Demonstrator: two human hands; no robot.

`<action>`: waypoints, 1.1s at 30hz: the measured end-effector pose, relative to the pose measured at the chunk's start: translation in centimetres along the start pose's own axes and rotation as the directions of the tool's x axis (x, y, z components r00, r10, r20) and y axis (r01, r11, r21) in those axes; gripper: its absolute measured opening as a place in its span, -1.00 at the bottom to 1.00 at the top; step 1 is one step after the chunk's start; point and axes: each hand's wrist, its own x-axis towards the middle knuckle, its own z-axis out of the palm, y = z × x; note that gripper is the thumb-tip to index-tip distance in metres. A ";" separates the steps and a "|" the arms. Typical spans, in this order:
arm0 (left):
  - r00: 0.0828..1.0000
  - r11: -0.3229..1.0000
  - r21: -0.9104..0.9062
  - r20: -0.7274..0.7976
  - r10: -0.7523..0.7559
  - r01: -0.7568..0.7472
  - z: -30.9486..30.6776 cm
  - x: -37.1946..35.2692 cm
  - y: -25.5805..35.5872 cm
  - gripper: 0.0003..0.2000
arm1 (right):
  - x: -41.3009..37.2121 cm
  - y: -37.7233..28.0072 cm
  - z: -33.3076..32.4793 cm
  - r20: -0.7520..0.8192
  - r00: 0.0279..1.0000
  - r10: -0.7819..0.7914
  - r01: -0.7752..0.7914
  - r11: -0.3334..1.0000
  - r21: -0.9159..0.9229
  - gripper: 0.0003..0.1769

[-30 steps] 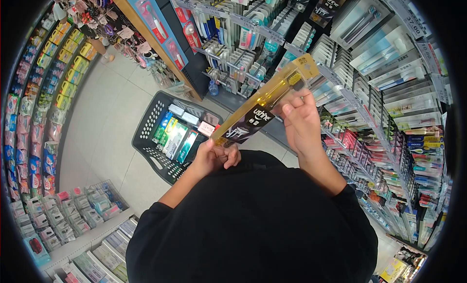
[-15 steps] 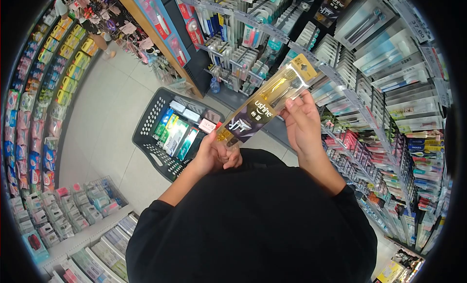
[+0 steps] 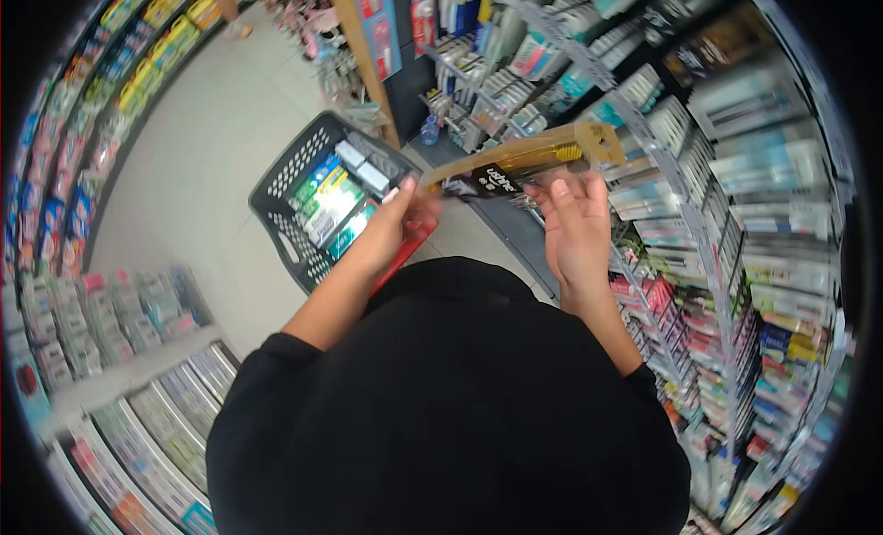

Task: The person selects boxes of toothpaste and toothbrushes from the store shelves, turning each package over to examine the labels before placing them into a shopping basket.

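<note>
A long clear toothbrush pack (image 3: 492,174) with a dark printed label is held out between my two hands, turned partly edge-on. Yellow bristles show near its gold hang-tab end. My right hand (image 3: 578,231) has thumb and fingers closed at the lower edge of that end. My left hand (image 3: 395,227), smeared by motion, is closed at the other end. Beneath and to the left is a dark grey shopping basket (image 3: 280,181) with a red handle. Inside lie a green-and-white box (image 3: 326,204) and white boxes (image 3: 363,170); my left forearm hides part of the basket.
A rack of hanging toothbrush packs (image 3: 750,190) lines the right side. Curved shelves of colourful packets (image 3: 69,158) stand at the left. Lower left is a display of small boxed goods (image 3: 101,323). Pale tiled floor (image 3: 184,195) runs between them. Someone's foot (image 3: 237,29) shows at top left.
The toothbrush pack has swung flatter and tipped so its face is seen at a slant. My left hand has risen, and the view has shifted. A red basket handle now shows beside my left forearm.
</note>
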 end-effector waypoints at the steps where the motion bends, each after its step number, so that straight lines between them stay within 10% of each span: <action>1: 0.988 0.980 0.147 -0.052 0.142 -0.133 -0.7 0.0 0.4 -0.51 | -0.1 0.8 0.3 0.009 1.000 0.000 0.000 0.999 -0.053 -0.69; 5: 0.752 0.629 0.561 -0.017 0.659 -0.538 -1.4 -2.1 3.2 -0.39 | 0.1 3.7 1.3 0.094 0.991 0.092 -0.079 0.988 -0.136 -0.68; 15: 0.547 0.079 0.847 0.266 0.793 -0.526 -3.9 -2.5 5.6 -0.60 | 1.8 11.4 5.6 0.436 0.820 0.371 -0.225 0.909 -0.351 -0.60; 23: 0.746 0.111 0.949 0.155 0.648 -0.294 -7.3 -2.2 3.5 -0.88 | 1.9 14.5 6.3 0.368 0.781 0.505 -0.320 0.829 -0.459 -0.54; 30: 0.899 0.228 0.958 -0.251 0.359 0.176 -12.6 -0.3 -1.6 -0.88 | 1.2 11.9 5.3 0.441 0.687 0.577 -0.240 0.753 -0.612 -0.57; 33: 0.877 0.221 0.927 -0.361 0.316 0.302 -15.8 1.4 -5.9 -0.87 | 0.9 11.2 4.3 0.349 0.826 0.442 -0.154 0.774 -0.614 -0.64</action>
